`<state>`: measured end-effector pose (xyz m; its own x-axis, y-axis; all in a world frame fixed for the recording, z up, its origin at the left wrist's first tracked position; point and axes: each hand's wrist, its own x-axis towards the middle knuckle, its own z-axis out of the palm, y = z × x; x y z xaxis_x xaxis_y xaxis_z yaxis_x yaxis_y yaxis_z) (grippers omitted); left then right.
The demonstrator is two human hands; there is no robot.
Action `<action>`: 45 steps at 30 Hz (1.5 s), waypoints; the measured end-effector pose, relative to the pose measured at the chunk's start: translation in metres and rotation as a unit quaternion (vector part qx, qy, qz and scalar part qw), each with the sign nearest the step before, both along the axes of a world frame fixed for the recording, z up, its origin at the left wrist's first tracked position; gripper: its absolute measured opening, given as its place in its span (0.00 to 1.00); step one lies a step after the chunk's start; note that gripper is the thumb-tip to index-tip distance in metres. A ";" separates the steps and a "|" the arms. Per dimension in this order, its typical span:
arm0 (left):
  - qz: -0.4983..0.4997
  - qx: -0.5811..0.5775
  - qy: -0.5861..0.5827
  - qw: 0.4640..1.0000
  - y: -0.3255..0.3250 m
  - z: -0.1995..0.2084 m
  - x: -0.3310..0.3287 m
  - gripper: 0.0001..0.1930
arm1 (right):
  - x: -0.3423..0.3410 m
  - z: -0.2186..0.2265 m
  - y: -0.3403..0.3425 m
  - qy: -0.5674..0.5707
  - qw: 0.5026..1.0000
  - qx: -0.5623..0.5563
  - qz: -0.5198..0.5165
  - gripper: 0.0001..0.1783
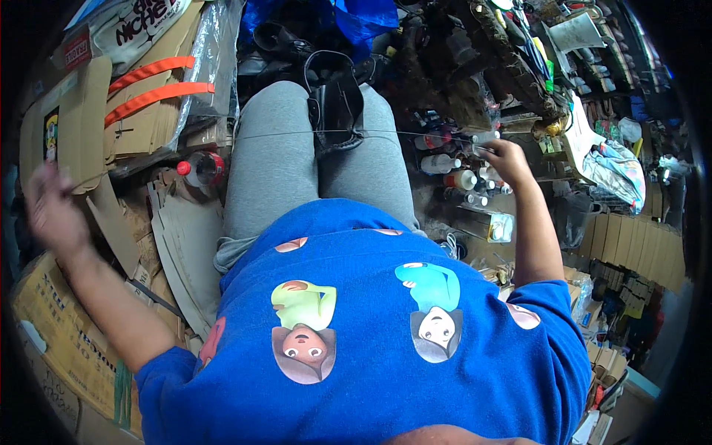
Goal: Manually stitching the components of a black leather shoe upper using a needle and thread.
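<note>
A black leather item with a curved, strap-like upper edge is wedged between my knees; I cannot tell whether it is a shoe or a bag. A thin dark thread runs nearly straight across my thighs and over the leather, toward both sides. Out to the right, my right hand is closed, its thumb and fingers pinching near the thread's right end. My left hand is raised far to the left in front of cardboard, smeared by motion. Whether the thread reaches that hand is unclear.
Flattened cardboard with orange straps stacks up on the left. A red-capped bottle lies beside my left thigh. Several small bottles crowd the floor right of my knees. Blue plastic lies ahead, cluttered shelves at far right.
</note>
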<state>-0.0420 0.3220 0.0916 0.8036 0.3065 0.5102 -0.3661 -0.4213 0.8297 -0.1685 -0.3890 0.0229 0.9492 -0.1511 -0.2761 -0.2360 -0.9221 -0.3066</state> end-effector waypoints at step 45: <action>-0.672 0.254 0.310 0.623 -0.312 -0.076 0.050 0.20 | 0.056 -0.006 0.188 -0.105 0.943 0.257 0.182 0.16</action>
